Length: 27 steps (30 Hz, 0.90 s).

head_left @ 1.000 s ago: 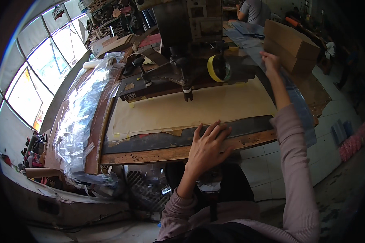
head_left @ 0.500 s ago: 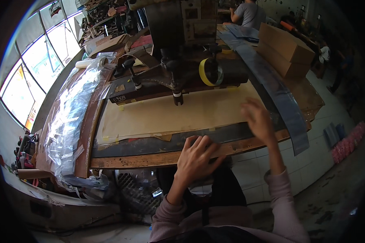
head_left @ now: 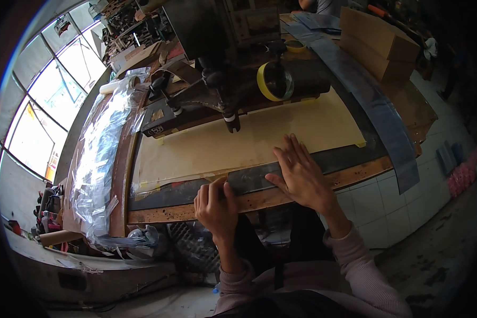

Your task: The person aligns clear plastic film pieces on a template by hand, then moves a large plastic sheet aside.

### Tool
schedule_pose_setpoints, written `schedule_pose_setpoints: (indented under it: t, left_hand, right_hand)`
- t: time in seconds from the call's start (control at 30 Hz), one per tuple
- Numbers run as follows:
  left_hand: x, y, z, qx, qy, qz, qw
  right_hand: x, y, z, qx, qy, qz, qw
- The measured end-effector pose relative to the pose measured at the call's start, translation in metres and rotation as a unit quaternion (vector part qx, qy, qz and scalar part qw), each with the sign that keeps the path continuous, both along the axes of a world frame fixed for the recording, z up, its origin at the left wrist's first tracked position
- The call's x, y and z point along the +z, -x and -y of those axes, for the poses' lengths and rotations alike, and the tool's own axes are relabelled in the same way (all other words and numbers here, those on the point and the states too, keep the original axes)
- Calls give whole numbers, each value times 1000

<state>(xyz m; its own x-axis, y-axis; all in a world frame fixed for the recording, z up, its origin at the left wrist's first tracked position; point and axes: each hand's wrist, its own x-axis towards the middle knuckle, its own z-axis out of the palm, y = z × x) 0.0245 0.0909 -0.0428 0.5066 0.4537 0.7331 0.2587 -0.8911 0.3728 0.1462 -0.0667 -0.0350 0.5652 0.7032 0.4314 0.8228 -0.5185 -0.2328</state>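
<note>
A wide tan paper sheet [head_left: 238, 143] lies on the dark work surface [head_left: 249, 183] under the machine's black bar [head_left: 164, 123]. My right hand [head_left: 302, 175] is open, its fingers stretched forward over the front part of the sheet, thumb apart. Whether its palm presses down is hard to tell. At the table's front edge, my left hand [head_left: 217, 209] has its fingers curled, beside a small brown flap at the sheet's front edge. What it may pinch is hidden. Yellow tape pieces [head_left: 361, 144] stick to the sheet's corners.
A yellow tape roll [head_left: 263, 82] hangs on the machine. Clear plastic film [head_left: 98, 159] covers the left side table. On the right are a bluish plastic strip [head_left: 379, 119] and a cardboard box [head_left: 371, 40]. Another person [head_left: 331, 7] is at the back.
My right hand has come in from the right and now reaches over the sheet's middle. My left hand has shifted left, its fingers curling more. The view has tilted slightly.
</note>
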Motion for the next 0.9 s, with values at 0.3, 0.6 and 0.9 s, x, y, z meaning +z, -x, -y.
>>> schedule_pose_setpoints:
  t: [0.3,0.6,0.9]
  left_hand:
    - [-24,2,7,-22,-48,90,995]
    - [-30,7,3,-29,-108,96,989]
    - [-34,6,2,-20,-124,114,986]
  right_hand:
    - [-7,-8,-8,-16,32,50,998]
    - [-4,-14,-14,-15,43,43,998]
    - [-3,-18,-16,-5,54,42,998]
